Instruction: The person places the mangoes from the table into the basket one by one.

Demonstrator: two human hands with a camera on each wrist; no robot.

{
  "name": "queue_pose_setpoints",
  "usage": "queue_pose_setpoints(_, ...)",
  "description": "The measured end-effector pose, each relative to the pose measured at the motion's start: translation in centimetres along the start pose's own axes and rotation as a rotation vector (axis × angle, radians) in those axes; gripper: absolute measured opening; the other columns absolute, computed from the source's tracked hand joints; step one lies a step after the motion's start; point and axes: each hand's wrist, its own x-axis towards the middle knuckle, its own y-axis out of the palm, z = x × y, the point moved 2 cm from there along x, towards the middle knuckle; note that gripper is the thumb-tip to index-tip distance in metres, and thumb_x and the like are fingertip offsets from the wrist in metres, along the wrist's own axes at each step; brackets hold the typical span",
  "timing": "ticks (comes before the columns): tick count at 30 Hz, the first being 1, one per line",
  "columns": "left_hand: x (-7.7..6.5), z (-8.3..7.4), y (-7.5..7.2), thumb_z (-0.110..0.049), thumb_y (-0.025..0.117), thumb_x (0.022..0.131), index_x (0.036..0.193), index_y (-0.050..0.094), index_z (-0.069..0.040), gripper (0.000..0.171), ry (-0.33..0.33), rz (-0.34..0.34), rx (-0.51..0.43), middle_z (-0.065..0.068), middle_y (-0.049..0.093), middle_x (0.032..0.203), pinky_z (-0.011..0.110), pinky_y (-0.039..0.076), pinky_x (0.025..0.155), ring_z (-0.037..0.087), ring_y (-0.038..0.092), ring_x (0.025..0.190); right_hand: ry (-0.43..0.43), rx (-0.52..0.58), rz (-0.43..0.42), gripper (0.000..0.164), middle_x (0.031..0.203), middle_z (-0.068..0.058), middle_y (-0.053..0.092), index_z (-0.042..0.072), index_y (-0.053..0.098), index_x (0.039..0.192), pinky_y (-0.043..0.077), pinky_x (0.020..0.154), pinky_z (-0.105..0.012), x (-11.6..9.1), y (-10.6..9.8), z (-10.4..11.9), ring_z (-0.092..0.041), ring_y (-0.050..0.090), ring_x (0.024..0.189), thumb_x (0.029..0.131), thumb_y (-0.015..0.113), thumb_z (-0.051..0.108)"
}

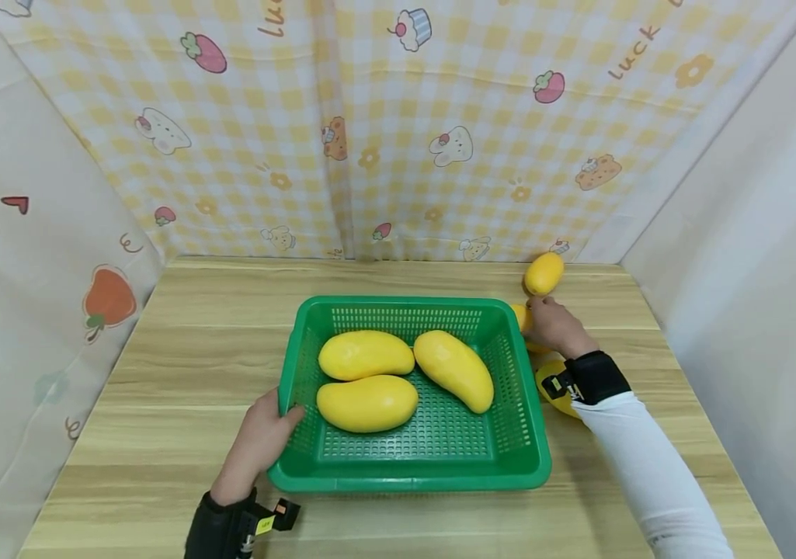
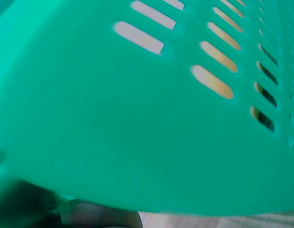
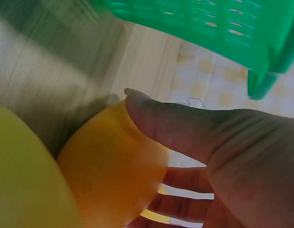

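My left hand (image 1: 262, 435) grips the left rim of a green plastic basket (image 1: 411, 483), thumb over the edge. Inside lie three yellow mangoes: one at the back left (image 1: 366, 355), one in front of it (image 1: 367, 404) and a third slanted at the right (image 1: 455, 371). Beyond the basket's right side, my right hand (image 1: 560, 326) holds an orange-yellow mango (image 3: 118, 166), thumb on one side and fingers round the other. The basket's perforated wall (image 2: 113, 109) fills most of the left wrist view.
A small yellow mango (image 1: 544, 273) lies by the back edge of the wooden table (image 1: 230, 310), just past my right hand. Another yellow mango (image 1: 553, 376) is partly hidden under my right wrist. A checked curtain (image 1: 404, 194) hangs behind the table, with white sheets on both sides.
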Motion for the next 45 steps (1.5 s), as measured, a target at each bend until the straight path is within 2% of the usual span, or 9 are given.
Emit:
queue_pose_setpoints(13, 0.2, 0.3, 0.1, -0.009, 0.048, 0.094, 0.114, 0.054, 0.008, 0.027, 0.000, -0.005, 0.004, 0.012, 0.060, 0.085, 0.033, 0.051, 0.059, 0.020, 0.059, 0.070, 0.010, -0.022, 0.013, 0.049, 0.120, -0.035, 0.040, -0.013, 0.038, 0.125, 0.047, 0.074, -0.051, 1.0, 0.6, -0.1, -0.044, 0.053, 0.096, 0.086, 0.060, 0.009)
queue_pose_setpoints(21, 0.2, 0.4, 0.0, -0.009, 0.049, 0.094, 0.114, 0.054, 0.008, 0.027, -0.001, 0.000, -0.003, 0.012, 0.060, 0.084, 0.033, 0.051, 0.058, 0.020, 0.059, 0.069, 0.036, -0.019, 0.038, 0.053, 0.124, -0.040, 0.038, -0.017, 0.034, 0.129, 0.045, 0.079, -0.052, 1.2, 0.8, -0.2, -0.045, 0.050, 0.102, 0.088, 0.056, 0.008)
queue_pose_setpoints(25, 0.1, 0.3, -0.1, -0.008, 0.048, 0.094, 0.114, 0.054, 0.008, 0.027, 0.001, 0.000, -0.003, 0.012, 0.060, 0.085, 0.033, 0.051, 0.058, 0.020, 0.060, 0.069, 0.041, -0.026, 0.015, 0.049, 0.122, -0.037, 0.042, -0.014, 0.038, 0.128, 0.046, 0.076, -0.051, 1.2, 0.9, -0.5, -0.044, 0.052, 0.098, 0.090, 0.055, 0.011)
queue_pose_setpoints(30, 0.1, 0.2, -0.1, -0.008, 0.049, 0.094, 0.115, 0.054, 0.008, 0.028, 0.003, 0.001, 0.000, 0.012, 0.060, 0.086, 0.032, 0.051, 0.059, 0.020, 0.060, 0.070, 0.046, -0.017, -0.030, 0.043, 0.110, -0.033, 0.050, -0.012, 0.045, 0.122, 0.047, 0.071, -0.050, 0.8, 1.0, -0.7, -0.041, 0.055, 0.087, 0.090, 0.055, 0.016)
queue_pose_setpoints(38, 0.1, 0.1, 0.0, -0.008, 0.049, 0.094, 0.116, 0.055, 0.007, 0.027, 0.019, -0.002, 0.024, 0.011, 0.061, 0.086, 0.032, 0.050, 0.059, 0.019, 0.059, 0.070, 0.035, 0.023, -0.071, 0.061, 0.107, -0.031, 0.052, -0.012, 0.045, 0.125, 0.047, 0.070, -0.048, -0.3, 0.8, -0.9, -0.039, 0.055, 0.087, 0.085, 0.066, 0.030)
queue_pose_setpoints(45, 0.2, 0.2, -0.1, -0.009, 0.049, 0.094, 0.113, 0.055, 0.007, 0.026, 0.010, -0.003, 0.025, 0.011, 0.060, 0.084, 0.033, 0.050, 0.059, 0.020, 0.059, 0.069, 0.008, 0.057, -0.150, 0.073, 0.103, -0.032, 0.052, -0.015, 0.041, 0.127, 0.047, 0.063, -0.046, -1.7, -1.8, -0.5, -0.038, 0.057, 0.082, 0.081, 0.071, 0.033)
